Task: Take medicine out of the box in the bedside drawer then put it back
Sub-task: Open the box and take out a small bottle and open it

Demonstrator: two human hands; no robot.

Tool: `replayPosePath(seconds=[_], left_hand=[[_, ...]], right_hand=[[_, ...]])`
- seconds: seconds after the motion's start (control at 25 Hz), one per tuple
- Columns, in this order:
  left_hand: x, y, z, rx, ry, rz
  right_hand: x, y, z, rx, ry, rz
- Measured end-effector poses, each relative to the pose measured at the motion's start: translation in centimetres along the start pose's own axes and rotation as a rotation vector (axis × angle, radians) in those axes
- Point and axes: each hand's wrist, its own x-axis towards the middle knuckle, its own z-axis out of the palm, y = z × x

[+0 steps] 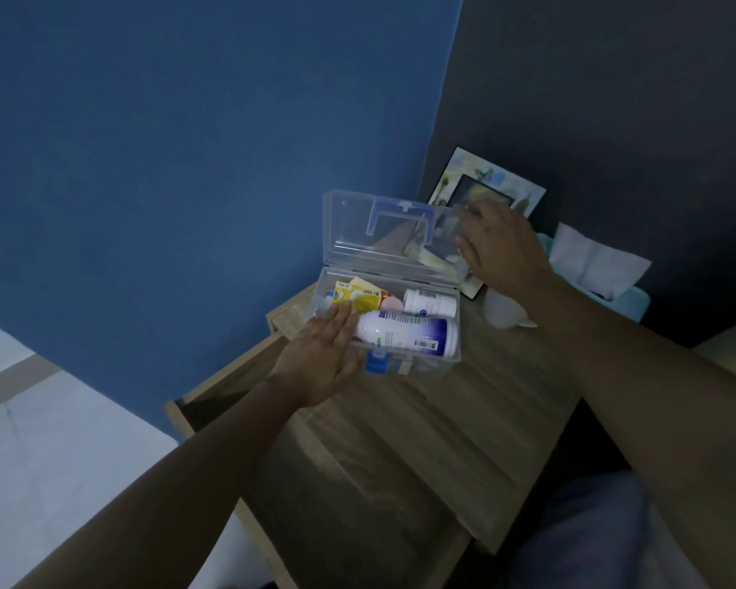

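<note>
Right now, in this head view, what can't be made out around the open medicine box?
- Drawer interior: dark, and crossed by the left arm.
- Large white bottle: label too small and blurred to read; its cap end is covered by the left hand.
- Picture frame: partly behind the right hand and the clear lid.
- Box floor: hidden under the packets and bottles.

The large white plastic bottle with a blue band (406,333), lying across my clear plastic box (438,367), shows blue capitals near its neck — I can read "BE", and the rest blurs out. A barcode sits on its blue band, digits too small to make out. The yellow packet (355,296) behind it carries another barcode — its print is unreadable. The small white bottle (429,302) has a label I cannot read.
</note>
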Motion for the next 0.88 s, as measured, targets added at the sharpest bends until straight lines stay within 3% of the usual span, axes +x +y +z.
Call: replayPosePath(seconds=[0.4,0.64,0.88], left_hand=[[0.2,-0.4,0.5,0.063,0.028,0.013],[1.3,-1.2,0.4,0.060,0.026,0.021],[1.3,-1.4,0.5,0.038,-0.019,-0.003]], right_hand=[[3.7,0.7,2.8,0.025,-0.273,0.089],[3.2,-0.8,2.6,0.081,-0.224,0.067],[-3.8,-6.0,5.3,0.287,-0.312,0.002]])
